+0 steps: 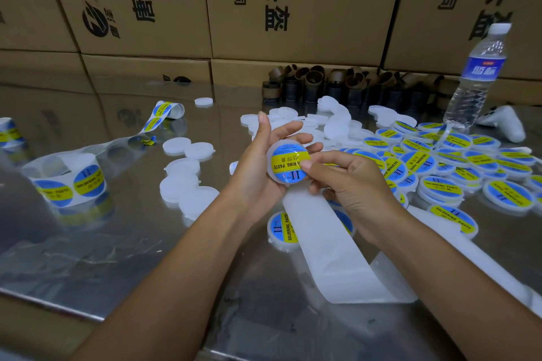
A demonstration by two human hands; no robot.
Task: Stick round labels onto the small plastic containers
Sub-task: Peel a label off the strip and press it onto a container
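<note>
My left hand [261, 161] holds a small round white container [286, 182] upright over the steel table, fingers curled behind it. A blue and yellow round label [289, 163] lies on its face. My right hand [346, 187] presses its thumb on the label's right edge, and a white backing strip [331, 255] hangs down from under that hand. Unlabelled white containers [187, 173] lie to the left. A heap of labelled ones [445, 167] spreads to the right. A roll of labels [67, 182] stands at the left.
Cardboard boxes [293, 3] wall off the back. Brown cardboard cores [337, 85] stand before them. A water bottle [475, 79] and a white handle-shaped object [504, 123] sit at the right. One labelled container [281, 231] lies below my hands. The steel table's edge [58, 306] runs at lower left.
</note>
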